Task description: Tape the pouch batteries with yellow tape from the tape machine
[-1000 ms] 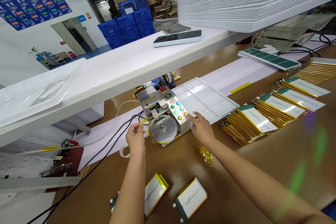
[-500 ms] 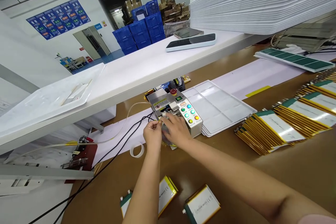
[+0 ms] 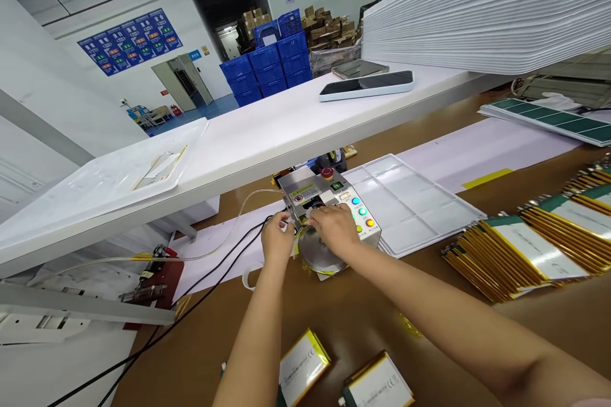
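Observation:
A small tabletop machine (image 3: 301, 186) with a metal top, a red knob and lit buttons stands before me. On its front side lies a round grey disc (image 3: 319, 254) with thin yellow strips at its edge. My left hand (image 3: 277, 240) is at the machine's left front corner, fingers curled together; what they hold, if anything, is too small to make out. My right hand (image 3: 337, 229) reaches over the disc, its fingers spread across the machine's front, with the tips partly hidden. Nearer me lie white-labelled battery packs (image 3: 304, 365), one partly behind my left forearm.
A white shelf (image 3: 267, 133) with a phone (image 3: 367, 84) crosses above the machine. White trays (image 3: 410, 203) lie to its right, beside rows of battery packs (image 3: 520, 248). A tape ring (image 3: 248, 276) and black cables (image 3: 210, 280) are at left. Stacked white trays (image 3: 477, 13) stand upper right.
My right hand has shifted right and up across the machine, uncovering the disc. My left hand has drawn apart from it. The view has tilted, and yellow strips now show beside my right forearm.

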Available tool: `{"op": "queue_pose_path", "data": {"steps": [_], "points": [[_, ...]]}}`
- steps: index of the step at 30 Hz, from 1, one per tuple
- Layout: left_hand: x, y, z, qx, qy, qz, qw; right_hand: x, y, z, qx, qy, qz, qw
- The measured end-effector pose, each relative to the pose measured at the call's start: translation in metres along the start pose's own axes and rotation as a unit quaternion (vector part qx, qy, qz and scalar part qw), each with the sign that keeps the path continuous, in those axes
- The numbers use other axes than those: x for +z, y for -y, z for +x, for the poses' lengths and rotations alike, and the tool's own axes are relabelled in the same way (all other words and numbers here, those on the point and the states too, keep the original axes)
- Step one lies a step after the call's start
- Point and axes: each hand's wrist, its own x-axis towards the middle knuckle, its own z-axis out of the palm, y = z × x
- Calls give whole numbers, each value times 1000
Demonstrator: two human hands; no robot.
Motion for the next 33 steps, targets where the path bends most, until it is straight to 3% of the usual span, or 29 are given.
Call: {"op": "queue_pose_path", "data": {"steps": [4,8,14,23,33], "points": [[8,4,4,88,47,121,988,6,16,-4,-20,-2,18,1000],[6,8,6,116,70,204,970,15,33,-5,-14,-5,25,1000],[-3,18,10,121,78,206,968,19,49,2,40,7,56,998],[0,19,7,164,71,266,947,22,42,-14,62,12,101,993],[-14,18,17,173,80,267,945,19,69,5,114,46,122,985]]}}
